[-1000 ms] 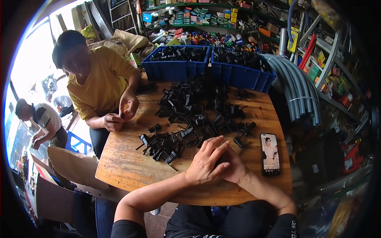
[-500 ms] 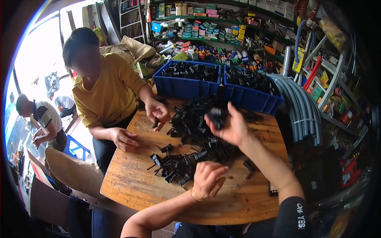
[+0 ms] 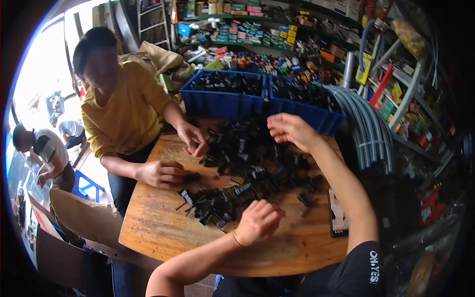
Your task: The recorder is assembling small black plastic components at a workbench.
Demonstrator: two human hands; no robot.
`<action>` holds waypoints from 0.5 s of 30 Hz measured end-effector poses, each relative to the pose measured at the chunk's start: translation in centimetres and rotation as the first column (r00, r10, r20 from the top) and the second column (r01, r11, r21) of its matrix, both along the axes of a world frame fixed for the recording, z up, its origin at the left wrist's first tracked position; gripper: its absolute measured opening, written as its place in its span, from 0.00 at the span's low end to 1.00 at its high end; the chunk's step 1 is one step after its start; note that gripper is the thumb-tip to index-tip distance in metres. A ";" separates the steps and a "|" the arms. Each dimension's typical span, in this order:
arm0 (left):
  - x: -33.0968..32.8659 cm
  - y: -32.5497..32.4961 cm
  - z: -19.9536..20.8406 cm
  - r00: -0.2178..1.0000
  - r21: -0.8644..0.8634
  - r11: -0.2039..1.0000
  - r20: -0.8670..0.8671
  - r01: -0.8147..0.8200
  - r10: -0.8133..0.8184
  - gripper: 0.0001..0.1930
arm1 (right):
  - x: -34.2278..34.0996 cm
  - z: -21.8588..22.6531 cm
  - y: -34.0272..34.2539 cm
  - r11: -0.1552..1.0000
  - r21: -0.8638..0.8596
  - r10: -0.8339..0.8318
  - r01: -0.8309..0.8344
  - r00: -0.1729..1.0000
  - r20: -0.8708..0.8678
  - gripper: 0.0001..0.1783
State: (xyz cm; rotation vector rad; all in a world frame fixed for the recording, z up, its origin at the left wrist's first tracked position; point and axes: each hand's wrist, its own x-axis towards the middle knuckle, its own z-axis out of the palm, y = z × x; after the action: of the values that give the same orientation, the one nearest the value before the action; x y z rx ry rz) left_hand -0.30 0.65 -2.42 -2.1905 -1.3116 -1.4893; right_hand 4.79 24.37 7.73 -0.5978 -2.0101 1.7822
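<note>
My right hand is raised over the far side of the heap, just in front of the right blue bin. Its fingers are stretched out and nothing shows in them. Small black plastic parts, some with thin pins sticking out, lie heaped across the middle of the wooden table. Near the table's front, my left hand is held with curled fingers beside the closer black parts. Whatever it may hold is hidden.
Two blue bins full of black parts stand at the table's far edge. A co-worker in a yellow top has both hands over the left side. A dark flat device lies by my right forearm. Grey coiled hose stands at right.
My right hand has moved away and no longer shows the black parts it held. The left hand has barely moved. The co-worker's near hand has closed, and the view has shifted slightly.
</note>
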 end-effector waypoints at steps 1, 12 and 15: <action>0.2 0.5 -0.2 1.000 -0.012 1.000 0.010 0.017 -0.017 0.13 | 3.2 -0.3 -1.3 0.998 0.062 0.014 -0.019 0.996 0.089 0.16; 1.0 2.3 -0.1 0.952 -0.226 0.925 -0.088 -0.307 0.294 0.17 | 29.7 -3.8 -7.8 0.812 0.317 -0.512 0.490 0.859 -0.016 0.15; 0.5 2.4 -1.7 0.913 -0.251 0.884 -0.216 -0.393 0.345 0.20 | 32.9 -7.7 -9.4 0.686 0.409 -0.643 0.602 0.764 -0.047 0.15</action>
State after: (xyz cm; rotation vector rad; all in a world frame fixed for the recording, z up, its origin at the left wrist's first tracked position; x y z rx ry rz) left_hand 0.18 3.09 -4.17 -2.0067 -1.8582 -1.0017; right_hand 37.69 14.98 0.03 -1.0906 -1.8313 0.9087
